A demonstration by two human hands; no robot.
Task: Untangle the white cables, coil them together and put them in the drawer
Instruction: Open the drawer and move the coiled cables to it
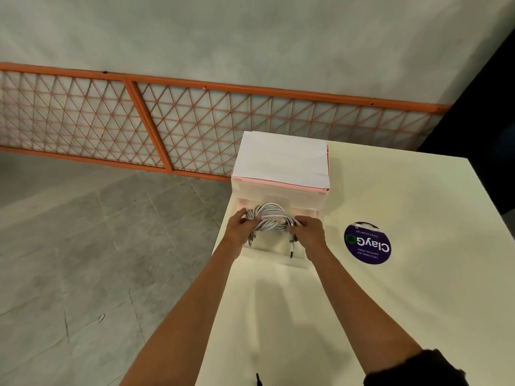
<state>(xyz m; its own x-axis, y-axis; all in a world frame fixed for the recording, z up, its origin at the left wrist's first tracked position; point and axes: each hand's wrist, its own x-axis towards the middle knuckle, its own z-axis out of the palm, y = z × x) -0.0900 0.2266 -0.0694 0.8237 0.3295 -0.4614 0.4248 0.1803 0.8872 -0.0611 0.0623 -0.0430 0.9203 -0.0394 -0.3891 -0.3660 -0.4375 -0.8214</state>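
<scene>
Cream tabletop (390,302) is seen filling the right side, with grey floor (97,246) and an orange lattice panel (195,126) beyond at 10 o'clock. A white drawer unit (281,162) is set at the table's far-left corner, its drawer (270,245) pulled open. The coiled white cables (271,217) are held over that drawer, gripped at 9 o'clock by the left hand (239,228) and at 3 o'clock by the right hand (310,232), fingers curled round the loops, plug ends dangling. A purple sticker (367,243) is seen at the drawer's 3 o'clock.

Cream surface (390,302), small drawer unit (281,162) at its far left corner.
The unit's drawer (274,250) stands pulled out along the left edge, with a round purple ClayGo sticker (367,243) just right of it and a small dark object (257,379) at the near edge.
</scene>
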